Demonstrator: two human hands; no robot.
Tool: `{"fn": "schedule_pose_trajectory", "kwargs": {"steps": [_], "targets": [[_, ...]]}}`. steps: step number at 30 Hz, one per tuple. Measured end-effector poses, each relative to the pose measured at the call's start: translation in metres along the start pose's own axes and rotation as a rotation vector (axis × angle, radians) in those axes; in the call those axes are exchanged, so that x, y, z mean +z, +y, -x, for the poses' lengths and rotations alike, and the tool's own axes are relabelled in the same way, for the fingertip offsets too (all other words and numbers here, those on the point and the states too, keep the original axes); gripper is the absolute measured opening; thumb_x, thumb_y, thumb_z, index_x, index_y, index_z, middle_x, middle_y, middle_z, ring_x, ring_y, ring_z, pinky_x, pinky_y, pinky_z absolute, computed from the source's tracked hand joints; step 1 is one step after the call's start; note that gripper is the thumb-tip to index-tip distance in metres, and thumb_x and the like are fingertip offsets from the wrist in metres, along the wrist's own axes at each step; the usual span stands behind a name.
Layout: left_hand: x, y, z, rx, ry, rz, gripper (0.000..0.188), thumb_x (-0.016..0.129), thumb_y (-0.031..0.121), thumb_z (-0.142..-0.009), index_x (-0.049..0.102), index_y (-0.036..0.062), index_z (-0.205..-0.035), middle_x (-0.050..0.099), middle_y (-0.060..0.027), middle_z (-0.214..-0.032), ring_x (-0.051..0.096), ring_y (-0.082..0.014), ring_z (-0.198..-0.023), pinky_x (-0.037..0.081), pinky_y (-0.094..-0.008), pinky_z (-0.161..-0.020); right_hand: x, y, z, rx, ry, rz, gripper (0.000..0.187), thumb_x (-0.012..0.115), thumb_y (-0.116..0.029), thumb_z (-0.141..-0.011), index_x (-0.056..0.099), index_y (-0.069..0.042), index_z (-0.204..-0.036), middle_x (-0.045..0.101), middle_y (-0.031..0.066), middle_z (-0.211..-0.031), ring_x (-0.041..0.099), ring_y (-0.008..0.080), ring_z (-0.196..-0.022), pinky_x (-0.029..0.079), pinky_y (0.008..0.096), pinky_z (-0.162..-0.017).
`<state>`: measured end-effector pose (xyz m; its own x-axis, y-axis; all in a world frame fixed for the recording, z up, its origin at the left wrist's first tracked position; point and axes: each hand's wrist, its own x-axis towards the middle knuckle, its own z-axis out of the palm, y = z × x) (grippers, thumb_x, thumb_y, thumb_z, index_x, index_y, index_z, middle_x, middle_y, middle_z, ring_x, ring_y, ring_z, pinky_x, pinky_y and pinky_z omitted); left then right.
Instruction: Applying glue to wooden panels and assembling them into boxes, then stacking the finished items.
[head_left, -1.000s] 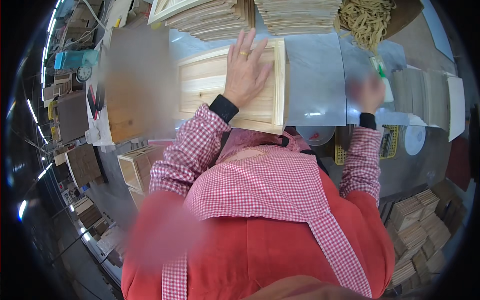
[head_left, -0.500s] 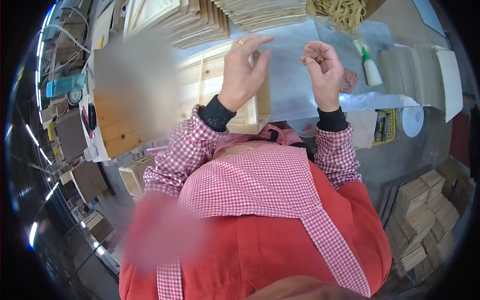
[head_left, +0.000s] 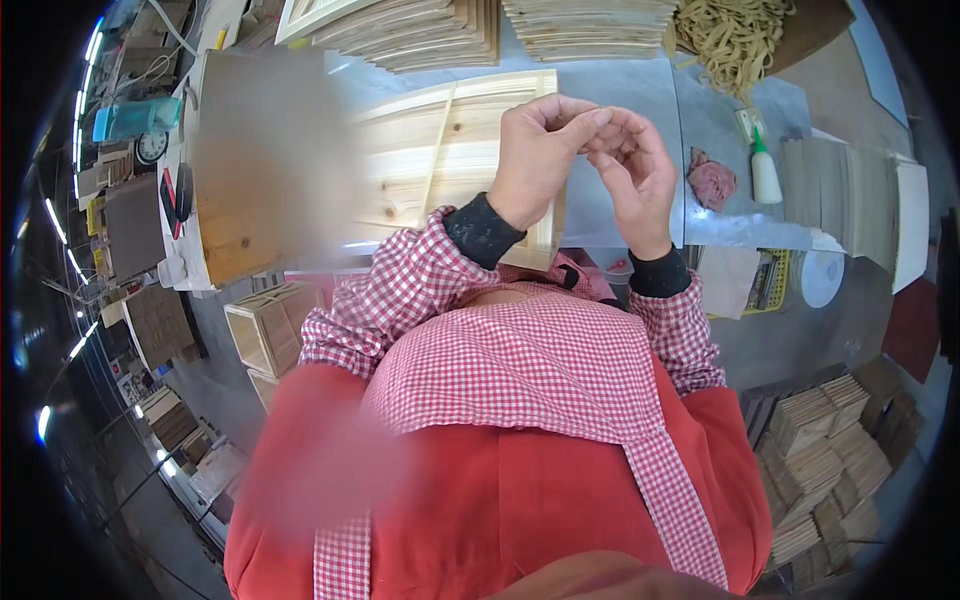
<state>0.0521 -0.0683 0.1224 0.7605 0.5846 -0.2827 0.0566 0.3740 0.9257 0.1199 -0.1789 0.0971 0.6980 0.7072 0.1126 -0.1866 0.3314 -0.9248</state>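
My left hand [head_left: 545,155] and my right hand [head_left: 638,172] meet at the fingertips above the worktable [head_left: 625,110]. Thumb and fingers of both are pinched together. Anything between them is too small or hidden to make out. Under and beside my left hand lies a pale wooden box [head_left: 395,165] with a thin strip across its slatted face. To the right of my right hand are a crumpled pink cloth [head_left: 711,182] and a white squeeze bottle [head_left: 766,175] with a green nozzle.
Stacks of thin wooden panels [head_left: 590,28] line the far side, beside a heap of tan bands [head_left: 735,40]. Grey boards [head_left: 825,185] stand at the right. A yellow basket [head_left: 770,282] sits below the table's edge. Small wooden boxes [head_left: 262,325] stand at the left.
My hands were apart and have come together at the fingertips. My left hand moved right and its fingers closed. The whole view shifted slightly.
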Motion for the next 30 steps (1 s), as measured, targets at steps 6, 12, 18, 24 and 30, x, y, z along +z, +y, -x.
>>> {"fn": "schedule_pose_trajectory", "kwargs": {"steps": [6,12,18,24,30], "targets": [[-0.03,-0.005,-0.01,0.03,0.022,-0.117,0.012,0.069,0.012,-0.087,0.07,0.0005,-0.091,0.067,-0.0033,-0.077,0.06,-0.0085,-0.068,0.049,-0.022,-0.064,-0.041,0.027,0.018,0.07,-0.073,0.573,0.049,0.06,0.002,-0.08,0.053,-0.002,-0.128,0.057,0.006,-0.105,0.056,0.0121,-0.089,0.048,0.0269,-0.081],[-0.094,-0.002,-0.051,0.468,0.181,-0.589,0.011,0.066,0.009,-0.088,0.07,0.0003,-0.094,0.063,-0.001,-0.079,0.059,-0.008,-0.07,0.047,-0.0207,-0.064,-0.272,0.051,0.021,0.104,0.738,1.756,0.058,0.07,-0.036,-0.081,0.056,0.001,-0.123,0.06,0.0211,-0.118,0.061,0.0351,-0.104,0.046,0.0403,-0.091],[-0.101,-0.014,-0.075,0.531,0.191,-0.748,0.01,0.065,0.007,-0.089,0.069,-0.0005,-0.094,0.061,0.0,-0.081,0.054,-0.0071,-0.07,0.044,-0.0203,-0.063,-0.385,0.094,0.035,0.38,0.678,1.505,0.072,0.077,-0.043,-0.07,0.054,0.004,-0.119,0.061,0.0269,-0.109,0.059,0.0406,-0.104,0.046,0.046,-0.09],[-0.093,-0.017,-0.076,0.462,0.241,-0.74,0.011,0.065,0.008,-0.089,0.068,0.0002,-0.095,0.06,0.0006,-0.081,0.05,-0.0052,-0.069,0.042,-0.0201,-0.062,-0.386,0.089,0.017,0.428,0.736,1.552,0.071,0.08,-0.048,-0.066,0.059,0.006,-0.107,0.064,0.0253,-0.104,0.061,0.0376,-0.101,0.048,0.0434,-0.086],[-0.101,-0.02,-0.076,0.531,0.271,-0.711,0.01,0.065,0.007,-0.089,0.068,0.0002,-0.096,0.059,0.0014,-0.082,0.05,-0.0039,-0.067,0.041,-0.0186,-0.061,-0.301,0.052,0.036,0.169,0.966,0.641,0.067,0.08,-0.03,-0.075,0.046,0.005,-0.121,0.061,0.0149,-0.099,0.063,0.0232,-0.086,0.052,0.0317,-0.063]]}}
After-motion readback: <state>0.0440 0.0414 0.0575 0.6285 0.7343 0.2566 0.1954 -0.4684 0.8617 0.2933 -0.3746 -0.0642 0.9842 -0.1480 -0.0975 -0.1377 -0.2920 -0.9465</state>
